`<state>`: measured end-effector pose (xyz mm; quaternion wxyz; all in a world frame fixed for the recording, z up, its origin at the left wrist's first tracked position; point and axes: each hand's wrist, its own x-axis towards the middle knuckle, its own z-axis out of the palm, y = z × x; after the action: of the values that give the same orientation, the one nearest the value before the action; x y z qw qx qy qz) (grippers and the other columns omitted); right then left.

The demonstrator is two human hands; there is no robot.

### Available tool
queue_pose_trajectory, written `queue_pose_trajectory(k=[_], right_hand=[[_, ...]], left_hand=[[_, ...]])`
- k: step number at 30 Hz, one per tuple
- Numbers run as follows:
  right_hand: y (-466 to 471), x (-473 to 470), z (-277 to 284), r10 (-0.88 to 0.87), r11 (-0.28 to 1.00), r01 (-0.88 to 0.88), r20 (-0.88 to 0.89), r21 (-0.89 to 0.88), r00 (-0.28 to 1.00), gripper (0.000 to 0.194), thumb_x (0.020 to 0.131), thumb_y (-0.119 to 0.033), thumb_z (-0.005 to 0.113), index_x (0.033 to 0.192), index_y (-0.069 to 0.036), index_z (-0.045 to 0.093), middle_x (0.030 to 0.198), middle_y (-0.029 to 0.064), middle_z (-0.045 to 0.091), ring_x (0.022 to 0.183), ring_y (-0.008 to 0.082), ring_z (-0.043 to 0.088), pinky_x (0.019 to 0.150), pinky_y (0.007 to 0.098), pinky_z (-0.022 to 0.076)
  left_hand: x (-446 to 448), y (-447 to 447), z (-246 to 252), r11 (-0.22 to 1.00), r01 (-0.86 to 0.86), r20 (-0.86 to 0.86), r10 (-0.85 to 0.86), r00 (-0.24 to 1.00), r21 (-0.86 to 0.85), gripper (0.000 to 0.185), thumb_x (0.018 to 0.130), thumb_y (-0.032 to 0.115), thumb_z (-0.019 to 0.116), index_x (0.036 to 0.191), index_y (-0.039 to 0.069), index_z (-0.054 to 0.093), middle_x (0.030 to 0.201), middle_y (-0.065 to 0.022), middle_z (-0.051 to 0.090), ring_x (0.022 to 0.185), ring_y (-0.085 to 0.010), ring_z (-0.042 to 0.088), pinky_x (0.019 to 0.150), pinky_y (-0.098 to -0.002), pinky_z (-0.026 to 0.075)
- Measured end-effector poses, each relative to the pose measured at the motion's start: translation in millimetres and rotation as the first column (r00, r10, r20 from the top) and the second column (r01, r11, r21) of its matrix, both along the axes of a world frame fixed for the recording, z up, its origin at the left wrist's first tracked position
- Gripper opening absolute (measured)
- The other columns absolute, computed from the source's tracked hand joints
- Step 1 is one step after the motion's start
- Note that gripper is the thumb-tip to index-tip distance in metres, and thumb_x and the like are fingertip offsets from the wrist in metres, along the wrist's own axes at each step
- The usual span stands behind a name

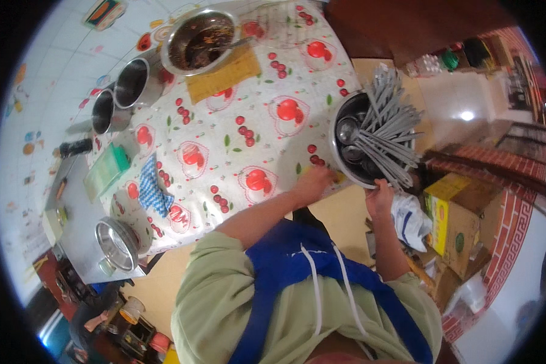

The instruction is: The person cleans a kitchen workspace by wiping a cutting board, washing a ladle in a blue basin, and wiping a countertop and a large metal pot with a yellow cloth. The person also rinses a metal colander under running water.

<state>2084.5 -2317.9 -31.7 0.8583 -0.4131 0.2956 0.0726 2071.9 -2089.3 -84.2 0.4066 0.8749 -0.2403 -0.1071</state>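
A metal basin [333, 132] filled with many long-handled metal spoons [386, 132] stands at the right end of the table. The spoon handles fan out over its far right rim. My right hand [380, 196] grips the basin's near rim, below the handles. My left hand [317, 183] lies at the table edge just left of the basin, beside a bit of yellow cloth; its fingers are partly hidden and blurred, so whether it holds anything is unclear.
The table's fruit-print cover [218, 136] bears a steel bowl of dark sauce [200, 41] near a yellow cloth [227, 73], two metal pots [134, 84], a green-lidded box [109, 168], a checked cloth [154, 186] and stacked bowls [117, 243]. Cardboard boxes [464, 218] stand at right.
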Motion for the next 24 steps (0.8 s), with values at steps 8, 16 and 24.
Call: queue_pose_trajectory(k=[8,16,24], right_hand=[[69.7,10.6,-37.2,0.164,0.986,-0.166,-0.083,-0.018,0.983,0.017,0.086,-0.005,0.050,0.102,-0.004,0.054,0.095,0.0071,0.063,0.080,0.0220,0.064,0.067,0.0385,0.0566],[114.7,7.7,-23.0,0.116,0.988,-0.106,-0.088,0.110,0.989,0.026,0.092,-0.016,0.055,0.115,-0.005,0.053,0.106,0.0114,0.063,0.090,0.0250,0.064,0.076,0.0341,0.0542],[216.6,-21.4,-0.5,0.822,0.540,-0.810,-0.066,-0.230,0.566,0.037,0.096,-0.022,0.048,0.127,-0.001,0.048,0.116,0.0102,0.060,0.102,0.0188,0.060,0.090,0.0284,0.0453]], left_hand=[[152.0,211.8,-0.6,0.725,-0.686,0.465,0.626,0.626,-0.052,0.040,0.078,0.003,0.049,0.117,0.000,0.054,0.113,-0.0168,0.056,0.104,-0.0352,0.051,0.092,-0.0439,0.040],[127.5,226.1,-10.3,0.790,-0.603,0.162,0.612,0.774,-0.107,0.034,0.080,0.001,0.052,0.114,0.002,0.056,0.113,-0.0153,0.055,0.104,-0.0337,0.052,0.091,-0.0398,0.043],[29.9,310.3,31.3,0.579,-0.812,0.283,0.793,0.540,-0.076,0.036,0.077,-0.003,0.055,0.114,0.000,0.055,0.110,-0.0177,0.055,0.103,-0.0358,0.053,0.090,-0.0402,0.043]])
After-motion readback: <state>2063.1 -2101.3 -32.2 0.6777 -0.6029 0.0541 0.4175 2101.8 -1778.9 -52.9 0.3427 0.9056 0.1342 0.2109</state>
